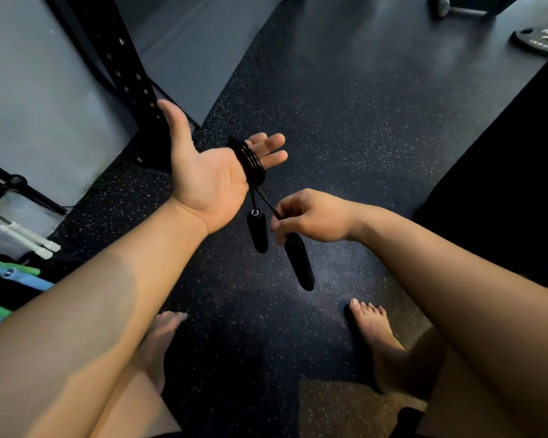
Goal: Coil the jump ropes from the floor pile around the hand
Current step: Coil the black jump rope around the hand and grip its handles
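Above the speckled floor, the left hand is spread flat, palm up, gripping nothing; the jump rope sits coiled round its fingers, so the winding looks all but done; just below it, the right hand pinches the cord atop the second handle; the first handle dangles beneath the palm; next, likely, securing the loose tail.
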Motion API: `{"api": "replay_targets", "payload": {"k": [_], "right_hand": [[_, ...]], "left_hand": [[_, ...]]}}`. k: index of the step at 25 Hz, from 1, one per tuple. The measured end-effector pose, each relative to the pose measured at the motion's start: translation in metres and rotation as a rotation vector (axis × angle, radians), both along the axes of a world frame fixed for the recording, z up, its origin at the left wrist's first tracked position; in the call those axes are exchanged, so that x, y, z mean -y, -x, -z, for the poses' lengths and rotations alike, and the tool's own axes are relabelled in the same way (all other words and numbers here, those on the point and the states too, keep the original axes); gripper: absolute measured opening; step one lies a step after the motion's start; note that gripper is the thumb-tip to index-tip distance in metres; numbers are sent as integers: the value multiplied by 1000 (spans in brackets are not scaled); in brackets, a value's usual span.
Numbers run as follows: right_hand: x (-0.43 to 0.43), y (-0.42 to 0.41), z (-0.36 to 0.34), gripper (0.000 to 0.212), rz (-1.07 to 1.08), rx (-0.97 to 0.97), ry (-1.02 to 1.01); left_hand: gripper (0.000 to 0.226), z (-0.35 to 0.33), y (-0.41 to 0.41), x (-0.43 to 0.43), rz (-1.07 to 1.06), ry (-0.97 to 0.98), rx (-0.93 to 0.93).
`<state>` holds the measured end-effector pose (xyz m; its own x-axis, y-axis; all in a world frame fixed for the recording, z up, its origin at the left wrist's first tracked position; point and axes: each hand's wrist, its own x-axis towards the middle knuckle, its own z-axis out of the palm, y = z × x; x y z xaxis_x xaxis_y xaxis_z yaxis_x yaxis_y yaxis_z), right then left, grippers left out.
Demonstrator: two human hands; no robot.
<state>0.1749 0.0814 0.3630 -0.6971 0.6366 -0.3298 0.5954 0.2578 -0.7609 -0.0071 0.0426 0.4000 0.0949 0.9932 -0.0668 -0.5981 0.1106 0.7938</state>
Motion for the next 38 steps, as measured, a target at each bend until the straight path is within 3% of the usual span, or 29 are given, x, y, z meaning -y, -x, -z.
{"api": "replay_targets", "payload": {"k": [3,7,9,12,18,21,33,38], "right_hand": [[2,2,-6,13,51,-82,-69],[6,2,-7,18,-56,-1,-548],[9,1,-6,18,-54,-50,-637],[13,1,-4,17,-19,-123,-622],[16,4,-7,50,-121,-166,-606],[16,5,-8,49,-134,-201,-586],[21,0,3,50,-154,-142,-522],[20,-3,2,50,-130,-161,-531]], "left_hand": [[126,7,2,-4,11,41,-237],[122,10,4,-11,186,159,-546],[130,14,9,-14,380,217,-590],[138,11,11,-10,599,262,-639],[118,14,5,0,646,423,-796],[120,15,0,6,743,460,-772],[109,37,-14,9,559,435,-811],[99,37,-19,7,385,377,-848]]}}
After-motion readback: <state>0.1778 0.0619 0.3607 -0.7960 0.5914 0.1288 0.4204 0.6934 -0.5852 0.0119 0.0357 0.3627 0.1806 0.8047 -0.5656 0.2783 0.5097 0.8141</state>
